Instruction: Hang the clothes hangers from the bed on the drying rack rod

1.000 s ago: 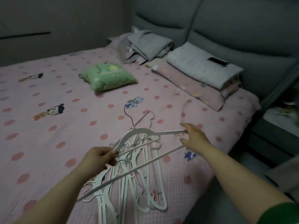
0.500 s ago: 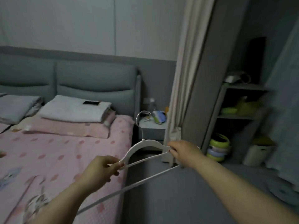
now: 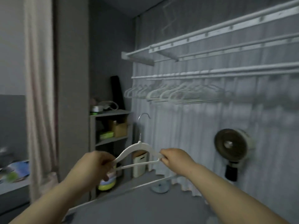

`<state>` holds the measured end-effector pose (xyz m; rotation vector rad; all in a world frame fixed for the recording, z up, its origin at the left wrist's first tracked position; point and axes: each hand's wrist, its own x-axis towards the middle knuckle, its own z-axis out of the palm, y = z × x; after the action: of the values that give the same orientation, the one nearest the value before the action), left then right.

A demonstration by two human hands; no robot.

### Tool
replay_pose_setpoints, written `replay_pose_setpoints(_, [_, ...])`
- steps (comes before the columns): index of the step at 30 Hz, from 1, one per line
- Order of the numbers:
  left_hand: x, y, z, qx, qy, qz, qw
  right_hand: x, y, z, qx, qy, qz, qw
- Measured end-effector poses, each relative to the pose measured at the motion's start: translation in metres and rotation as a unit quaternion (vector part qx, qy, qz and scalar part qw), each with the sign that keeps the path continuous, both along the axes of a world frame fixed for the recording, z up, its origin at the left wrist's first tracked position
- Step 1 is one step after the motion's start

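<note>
Pale curtain (image 3: 38, 94), grey shelves (image 3: 111, 112), perhaps fan (image 3: 231, 146)

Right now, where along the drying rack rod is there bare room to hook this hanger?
The rod has bare room for the hanger to the right of the hung hangers, over the fan. From its left end to there it is crowded. The upper rods look bare too.

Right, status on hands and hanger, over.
Both gripping: left hand, right hand on white hanger ends. Hook up, below the rod. Hung hangers crowd part of it.
</note>
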<state>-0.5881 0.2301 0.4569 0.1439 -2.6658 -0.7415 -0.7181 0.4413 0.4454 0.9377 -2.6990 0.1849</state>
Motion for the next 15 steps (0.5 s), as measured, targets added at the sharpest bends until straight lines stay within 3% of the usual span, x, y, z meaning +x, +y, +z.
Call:
replay_pose_setpoints(7, [-0.109, 0.160, 0.021, 0.035, 0.018, -0.127, 0.991, -0.053, 0.184, 0.026, -0.060, 0.031, -0.137, 0.988])
replay_pose_setpoints(15, [-0.214, 0.262, 0.068, -0.006, 0.040, -0.221, 0.974, -0.102, 0.288, 0.058, -0.064, 0.086, -0.249, 0.963])
